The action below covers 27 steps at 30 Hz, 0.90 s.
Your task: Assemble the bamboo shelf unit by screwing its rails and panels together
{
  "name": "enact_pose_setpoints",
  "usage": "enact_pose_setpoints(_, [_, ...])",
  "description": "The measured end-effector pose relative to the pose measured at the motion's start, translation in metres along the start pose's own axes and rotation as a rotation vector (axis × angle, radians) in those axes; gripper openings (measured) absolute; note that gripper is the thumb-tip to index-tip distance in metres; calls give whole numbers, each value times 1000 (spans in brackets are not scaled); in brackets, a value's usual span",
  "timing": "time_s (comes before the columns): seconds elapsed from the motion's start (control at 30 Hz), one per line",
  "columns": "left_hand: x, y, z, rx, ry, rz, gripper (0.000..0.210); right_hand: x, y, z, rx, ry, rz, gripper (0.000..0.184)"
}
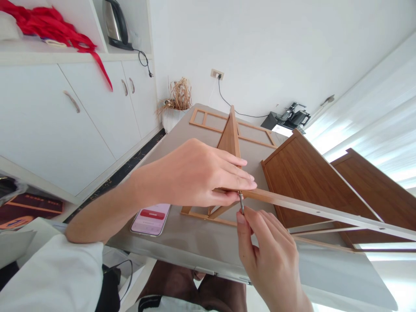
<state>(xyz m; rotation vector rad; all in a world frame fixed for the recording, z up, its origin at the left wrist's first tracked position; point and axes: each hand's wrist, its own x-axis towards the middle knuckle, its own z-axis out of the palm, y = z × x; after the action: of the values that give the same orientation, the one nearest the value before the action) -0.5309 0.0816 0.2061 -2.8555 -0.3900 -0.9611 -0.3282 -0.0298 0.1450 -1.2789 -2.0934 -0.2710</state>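
Observation:
My left hand [201, 175] is closed over the joint of a wooden frame, its fingers lying across the end of a long wooden rail [292, 201] and beside an upright wooden board [230, 136]. Just below those fingertips, my right hand [268, 242] pinches a thin metal rod [241, 203] between thumb and forefinger. The rod's upper end meets the joint; whether it is a hex key or a bolt I cannot tell. Flat slatted wooden frame parts [208, 119] lie under and behind the board. Part of the joint is hidden by my left hand.
A phone [151, 219] lies on the grey table [195, 242] by my left forearm. Large brown wooden panels [302, 177] stand at the right. Behind are a potted dried plant [178, 97], a black kettle set [289, 118] and white cabinets [65, 121].

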Motion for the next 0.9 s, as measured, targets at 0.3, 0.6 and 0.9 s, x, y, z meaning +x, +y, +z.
enact_pose_setpoints(0.3, [1,1,1,-16,19,7,22,3,-8,-17,-123,-48,-16,10])
enact_pose_setpoints(0.6, [0,0,2,-28,22,10,21,2,-15,-6,47,-55,164,22])
enact_pose_setpoints(0.9, [-1,-2,3,-29,22,21,23,20,-46,5,854,-173,710,33])
